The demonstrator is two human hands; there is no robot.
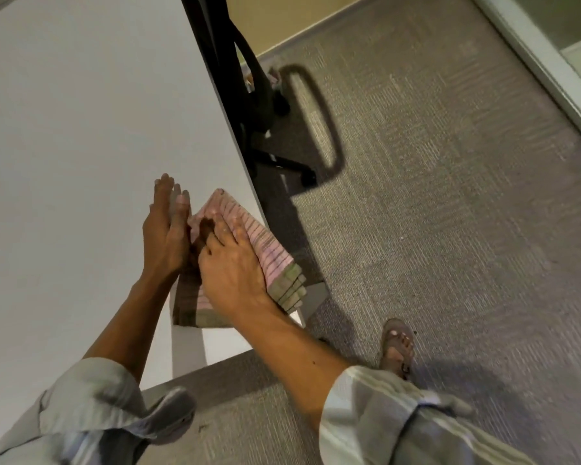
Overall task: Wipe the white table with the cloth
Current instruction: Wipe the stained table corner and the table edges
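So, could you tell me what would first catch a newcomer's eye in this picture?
Probably the folded pink striped cloth at the white table's near right corner, pressed under the right hand, with the left hand flat beside it. Next, the black office chair on the grey carpet just beyond the table's edge.

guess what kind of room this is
Probably an office or meeting room: a long white table, grey commercial carpet, and a black wheeled office chair pushed in beside the table.

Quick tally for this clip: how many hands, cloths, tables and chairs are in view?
Hands: 2, left hand and right hand
Cloths: 1, pink striped cloth
Tables: 1, white table
Chairs: 1, black office chair
Total: 5
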